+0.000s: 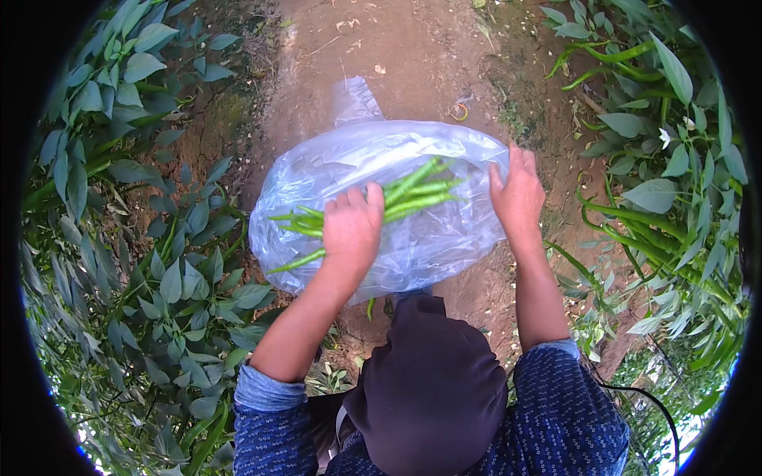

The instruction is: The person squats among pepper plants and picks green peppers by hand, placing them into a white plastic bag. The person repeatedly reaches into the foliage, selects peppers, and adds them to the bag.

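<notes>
A bunch of long green chili peppers (417, 193) lies across the mouth of a clear plastic bag (333, 149). My left hand (354, 229) is closed around the bunch near its middle, with ends sticking out on both sides. On the right, my right hand (518, 190) pinches the rim of the bag between thumb and fingers. The bag's mouth is spread wide and faces up. Behind its far rim, another flap of thin plastic (356, 100) shows above the soil. How full the bag is below the peppers, I cannot tell.
Leafy pepper plants (172, 279) line the left side of the bare dirt path (333, 35). More plants on the right carry hanging green chili peppers (649, 232). A curled pepper (459, 112) lies on the soil beyond the bag. A black cable (655, 401) curves at lower right.
</notes>
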A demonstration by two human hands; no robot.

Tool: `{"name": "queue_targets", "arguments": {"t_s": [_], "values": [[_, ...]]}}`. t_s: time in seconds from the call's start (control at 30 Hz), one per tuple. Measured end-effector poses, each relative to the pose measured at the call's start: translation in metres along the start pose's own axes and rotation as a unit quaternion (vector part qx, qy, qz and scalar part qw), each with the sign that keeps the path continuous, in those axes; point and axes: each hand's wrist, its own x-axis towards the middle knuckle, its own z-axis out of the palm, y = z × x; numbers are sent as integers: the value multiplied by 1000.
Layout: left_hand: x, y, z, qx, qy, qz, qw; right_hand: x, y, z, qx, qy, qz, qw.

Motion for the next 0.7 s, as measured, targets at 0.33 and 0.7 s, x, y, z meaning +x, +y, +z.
{"name": "queue_targets", "arguments": {"t_s": [0.33, 0.7], "values": [[65, 63, 42, -53, 45, -7, 998, 4, -13, -32, -13, -6, -46, 999], [-19, 24, 15, -301, 175, 79, 934, 42, -35, -42, 58, 96, -46, 993]]}}
